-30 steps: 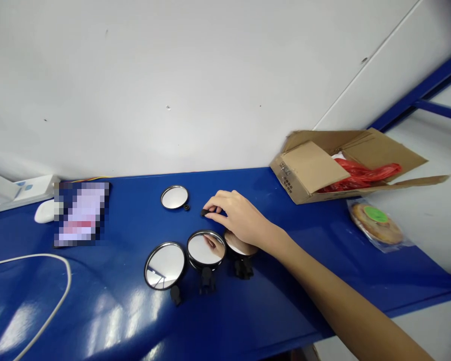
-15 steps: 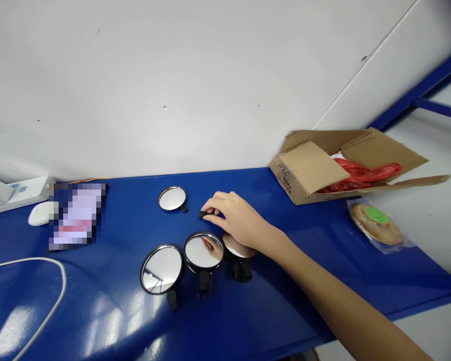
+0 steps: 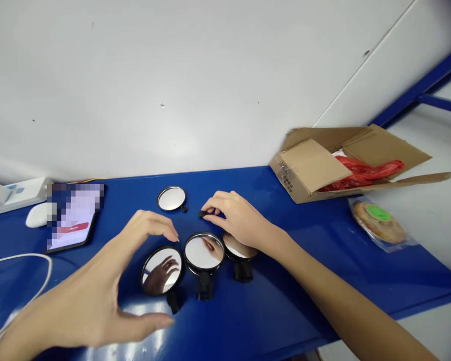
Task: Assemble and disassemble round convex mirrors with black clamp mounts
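Observation:
My left hand [image 3: 108, 286] is over the near left of the table, thumb and fingers spread wide around a round mirror [image 3: 161, 271] with a black clamp mount [image 3: 174, 302]; I see no contact. Farther in, my right hand [image 3: 233, 213] pinches a small black part [image 3: 202, 214] close to the tabletop. Beneath the right wrist lies another round mirror [image 3: 238, 246], partly covered. A middle round mirror [image 3: 204, 252] sits between these two, its black mount pointing toward me. Behind them, a mirror [image 3: 172, 198] lies flat with a small black joint [image 3: 184, 208] at its edge.
On the blue table [image 3: 285, 311], a phone [image 3: 73, 220] and a white mouse-like object [image 3: 41, 214] are at the left, near a white cable [image 3: 47, 276]. An open cardboard box [image 3: 311, 165] holds a red plastic bag [image 3: 368, 170]. A wrapped round pastry [image 3: 381, 223] lies at the right.
My left hand has come in from the left and now hovers around the left mirror. My right hand stays in the same place, with its fingers on the small black part.

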The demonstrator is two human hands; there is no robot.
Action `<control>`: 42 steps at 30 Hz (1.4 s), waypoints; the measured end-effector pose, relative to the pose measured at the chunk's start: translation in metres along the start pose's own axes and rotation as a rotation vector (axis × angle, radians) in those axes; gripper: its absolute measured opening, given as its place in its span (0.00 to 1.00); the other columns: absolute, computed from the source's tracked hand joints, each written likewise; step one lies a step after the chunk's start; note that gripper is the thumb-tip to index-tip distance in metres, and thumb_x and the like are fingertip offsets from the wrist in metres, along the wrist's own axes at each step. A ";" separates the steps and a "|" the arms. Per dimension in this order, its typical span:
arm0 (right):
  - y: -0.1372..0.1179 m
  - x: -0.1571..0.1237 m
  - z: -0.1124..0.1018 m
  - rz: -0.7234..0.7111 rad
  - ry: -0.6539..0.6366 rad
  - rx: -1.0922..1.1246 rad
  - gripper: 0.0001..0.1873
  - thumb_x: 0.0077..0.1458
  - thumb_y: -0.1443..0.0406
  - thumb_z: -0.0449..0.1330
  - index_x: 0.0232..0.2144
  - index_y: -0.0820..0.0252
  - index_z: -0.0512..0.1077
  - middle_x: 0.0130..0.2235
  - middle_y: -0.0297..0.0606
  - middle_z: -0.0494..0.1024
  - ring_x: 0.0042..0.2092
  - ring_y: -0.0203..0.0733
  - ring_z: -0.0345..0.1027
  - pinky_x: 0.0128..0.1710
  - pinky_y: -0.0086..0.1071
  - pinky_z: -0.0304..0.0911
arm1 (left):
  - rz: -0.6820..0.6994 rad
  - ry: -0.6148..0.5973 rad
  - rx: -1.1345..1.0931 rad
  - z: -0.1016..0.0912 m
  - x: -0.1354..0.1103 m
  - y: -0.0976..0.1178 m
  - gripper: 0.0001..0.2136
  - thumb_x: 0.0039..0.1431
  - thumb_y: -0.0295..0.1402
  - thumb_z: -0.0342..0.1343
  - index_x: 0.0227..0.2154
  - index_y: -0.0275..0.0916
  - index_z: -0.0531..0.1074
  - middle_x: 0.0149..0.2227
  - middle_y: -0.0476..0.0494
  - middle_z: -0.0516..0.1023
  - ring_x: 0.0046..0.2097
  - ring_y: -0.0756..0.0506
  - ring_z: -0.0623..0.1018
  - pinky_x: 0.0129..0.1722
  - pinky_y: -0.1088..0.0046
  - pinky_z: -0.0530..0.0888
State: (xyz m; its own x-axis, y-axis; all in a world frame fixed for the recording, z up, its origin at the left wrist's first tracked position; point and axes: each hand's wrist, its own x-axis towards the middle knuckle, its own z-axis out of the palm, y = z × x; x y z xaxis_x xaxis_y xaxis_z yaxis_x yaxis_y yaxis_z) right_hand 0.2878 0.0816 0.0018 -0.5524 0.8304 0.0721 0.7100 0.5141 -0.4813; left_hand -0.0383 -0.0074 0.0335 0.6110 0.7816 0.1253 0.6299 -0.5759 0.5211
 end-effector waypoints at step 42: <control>-0.055 -0.017 0.012 -0.521 0.452 -0.245 0.21 0.85 0.58 0.55 0.38 0.60 0.77 0.35 0.35 0.78 0.37 0.43 0.65 0.41 0.40 0.53 | -0.076 0.497 -0.063 0.042 0.035 0.004 0.33 0.72 0.38 0.69 0.76 0.62 0.70 0.61 0.43 0.74 0.58 0.35 0.81 0.55 0.54 0.82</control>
State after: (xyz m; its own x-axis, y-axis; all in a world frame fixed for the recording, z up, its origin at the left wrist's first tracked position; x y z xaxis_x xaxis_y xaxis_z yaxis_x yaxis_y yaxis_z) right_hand 0.2527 0.0362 0.0162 -0.6487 0.4452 0.6172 0.5105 0.8560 -0.0809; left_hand 0.0061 0.0074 0.0043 0.2531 0.8492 0.4636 0.6240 -0.5094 0.5925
